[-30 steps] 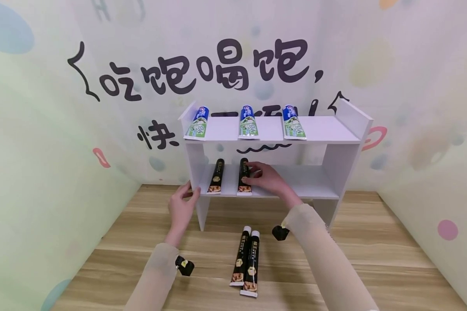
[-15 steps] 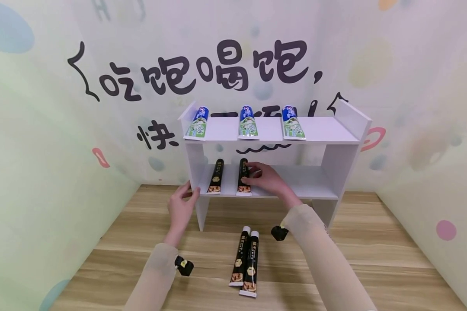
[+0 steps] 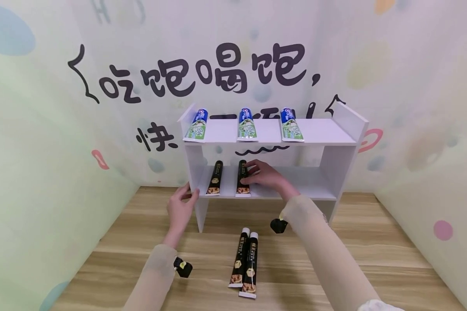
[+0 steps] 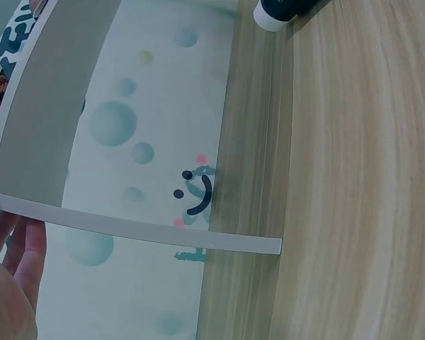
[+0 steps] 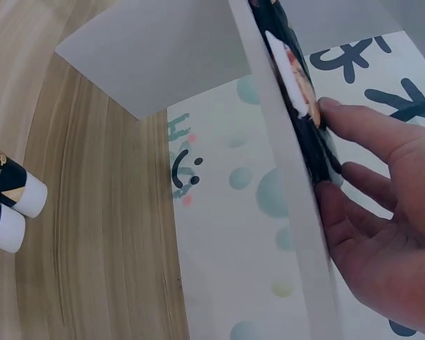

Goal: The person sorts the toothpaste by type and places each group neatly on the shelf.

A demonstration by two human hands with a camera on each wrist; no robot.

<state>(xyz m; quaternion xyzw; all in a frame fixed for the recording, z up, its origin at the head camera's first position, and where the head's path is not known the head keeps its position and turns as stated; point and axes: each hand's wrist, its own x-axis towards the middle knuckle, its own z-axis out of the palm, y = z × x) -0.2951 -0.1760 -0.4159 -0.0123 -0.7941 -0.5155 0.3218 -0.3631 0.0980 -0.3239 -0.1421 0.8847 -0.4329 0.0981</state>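
In the head view a white two-tier shelf point(image 3: 295, 144) stands on the wooden table. My left hand point(image 3: 180, 209) grips its left side panel, thumb at the front edge and fingers behind; the left wrist view shows those fingers point(image 4: 34, 255) against the panel. On the lower board my right hand point(image 3: 268, 177) holds a black toothpaste tube point(image 3: 243, 179), its cap end toward the back. Thumb and fingertips touch that tube's side in the right wrist view. Another black toothpaste tube point(image 3: 215, 178) lies to its left, apart from it.
Three blue-and-green toothpaste tubes point(image 3: 247, 125) lie spaced along the top board. Two more black toothpaste tubes point(image 3: 251, 265) lie side by side on the table point(image 3: 113, 268) before the shelf. A printed wall point(image 3: 148, 39) rises behind, with side walls left and right.
The camera view shifts slightly. Both hands stay in place, and the black tube under the right hand shows no clear movement.
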